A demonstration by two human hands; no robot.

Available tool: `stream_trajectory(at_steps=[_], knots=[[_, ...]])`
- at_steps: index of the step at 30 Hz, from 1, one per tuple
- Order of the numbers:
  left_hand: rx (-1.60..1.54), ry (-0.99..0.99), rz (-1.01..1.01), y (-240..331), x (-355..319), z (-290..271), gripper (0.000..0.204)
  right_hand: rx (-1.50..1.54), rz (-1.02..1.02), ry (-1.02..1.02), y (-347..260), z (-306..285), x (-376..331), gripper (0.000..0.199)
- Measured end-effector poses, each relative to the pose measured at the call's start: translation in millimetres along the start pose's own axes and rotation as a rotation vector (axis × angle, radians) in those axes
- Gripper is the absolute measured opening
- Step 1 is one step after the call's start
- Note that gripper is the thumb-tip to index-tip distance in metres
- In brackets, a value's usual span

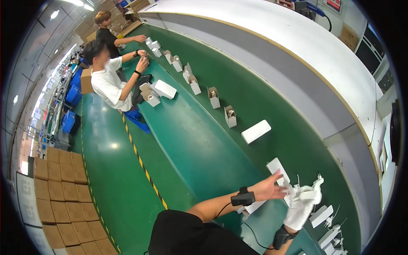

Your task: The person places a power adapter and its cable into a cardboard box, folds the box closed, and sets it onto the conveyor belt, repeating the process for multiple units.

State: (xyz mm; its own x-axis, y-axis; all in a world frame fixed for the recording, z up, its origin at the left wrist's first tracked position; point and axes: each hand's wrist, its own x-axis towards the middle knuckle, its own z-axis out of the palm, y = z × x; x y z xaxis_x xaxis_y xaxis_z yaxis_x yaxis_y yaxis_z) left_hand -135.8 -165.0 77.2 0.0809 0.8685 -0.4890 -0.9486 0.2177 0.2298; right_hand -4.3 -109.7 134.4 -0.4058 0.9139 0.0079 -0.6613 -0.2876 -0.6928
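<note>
My left hand, bare with a black band on its wrist, reaches over the green work surface with its fingers spread and nothing in them. A closed white box lies just beyond its fingertips. Beside it, my right hand wears a white glove and is closed around a white corded item; white on white hides its exact shape. Under my left forearm, part of another white box shows. Near my right hand lie a white box and several white pieces with thin cords.
Further along the green belt stand a closed white box and several open boxes with white contents. A low grey wall with a white ledge borders the right. Two people work at the far left; brown cartons are stacked on the left.
</note>
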Motion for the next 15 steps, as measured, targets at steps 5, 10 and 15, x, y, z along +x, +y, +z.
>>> stream_trajectory(at_steps=[5,10,15], knots=[[-0.427,0.127,0.065,12.1,30.9,-23.3,0.044,-0.143,0.246,-0.158,10.2,-13.5,-40.6,0.057],[-0.096,-0.282,0.314,29.1,40.1,-62.9,0.032,-0.670,0.235,-0.215,32.0,-14.6,-31.7,0.053],[0.126,0.008,0.496,51.7,-13.8,1.5,0.045,-0.749,0.253,-0.353,75.7,18.3,-13.9,0.048]])
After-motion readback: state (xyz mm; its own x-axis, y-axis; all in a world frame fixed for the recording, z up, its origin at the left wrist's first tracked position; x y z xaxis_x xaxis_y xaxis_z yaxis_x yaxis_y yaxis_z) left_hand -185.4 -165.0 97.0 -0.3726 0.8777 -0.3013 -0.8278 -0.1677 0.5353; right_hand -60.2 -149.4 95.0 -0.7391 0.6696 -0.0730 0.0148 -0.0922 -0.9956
